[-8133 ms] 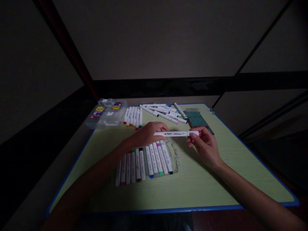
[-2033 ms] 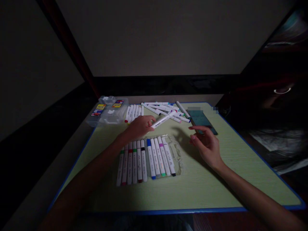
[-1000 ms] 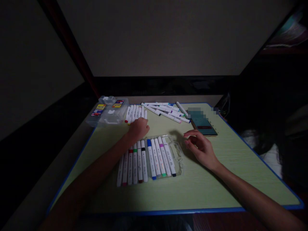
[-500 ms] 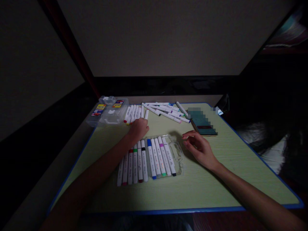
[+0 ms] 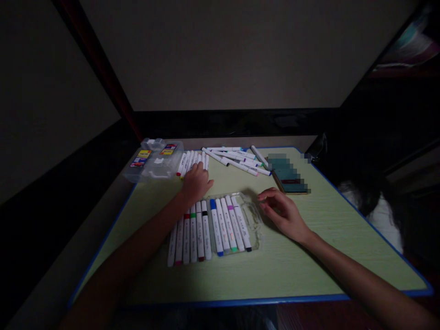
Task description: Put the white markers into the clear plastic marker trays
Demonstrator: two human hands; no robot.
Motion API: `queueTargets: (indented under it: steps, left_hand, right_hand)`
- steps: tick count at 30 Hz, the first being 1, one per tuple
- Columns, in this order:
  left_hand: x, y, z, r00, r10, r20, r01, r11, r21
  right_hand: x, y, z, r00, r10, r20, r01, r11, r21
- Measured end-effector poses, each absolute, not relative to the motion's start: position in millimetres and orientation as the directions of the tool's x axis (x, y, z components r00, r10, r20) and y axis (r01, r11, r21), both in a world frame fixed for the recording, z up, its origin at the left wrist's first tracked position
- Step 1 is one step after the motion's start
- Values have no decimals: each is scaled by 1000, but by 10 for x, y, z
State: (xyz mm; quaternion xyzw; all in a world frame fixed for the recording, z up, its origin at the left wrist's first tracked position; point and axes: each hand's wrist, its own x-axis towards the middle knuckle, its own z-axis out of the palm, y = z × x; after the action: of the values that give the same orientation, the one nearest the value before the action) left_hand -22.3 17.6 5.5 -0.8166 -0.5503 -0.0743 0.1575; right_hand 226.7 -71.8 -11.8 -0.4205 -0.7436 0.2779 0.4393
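My left hand [image 5: 196, 184] lies over the near ends of a row of white markers [image 5: 188, 161] at the far left of the table. Its fingertips touch the markers and its thumb sticks out to the right, away from the fingers. Below it, a clear plastic case [image 5: 255, 236] holds two groups of white markers [image 5: 223, 227] with coloured bands and ends; my left forearm covers part of the left group. To the right of the case hovers my right hand [image 5: 283, 213], its fingers loosely curved with a gap to the thumb and nothing between them.
A loose pile of white markers [image 5: 237, 158] lies at the back middle. A phone [image 5: 288, 176] with a blurred screen lies right of it. At the back left stands a clear case with colourful labels [image 5: 156, 160]. The table [image 5: 330, 256] has a blue edge, with a wall behind.
The marker that stood apart at my left hand now sits against the right end of the row. My left hand has shifted slightly left and its thumb has spread. My right hand is almost unmoved.
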Motion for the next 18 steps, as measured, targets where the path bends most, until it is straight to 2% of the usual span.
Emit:
queueTargets:
  steps: [4,11,18]
  left_hand:
    - [-235,197,67,385,864,324,922,-344,-179]
    - [-235,215,39,509,817,270,860,-494,-129]
    - [-248,235,-10,499,823,271,864,-497,-79]
  right_hand:
    - [2266,-722,-114,-271,863,427,389,504,-771]
    - [2262,-721,-106,-281,857,432,400,514,-759]
    - [2272,-720,-119,-288,858,426,414,513,-752]
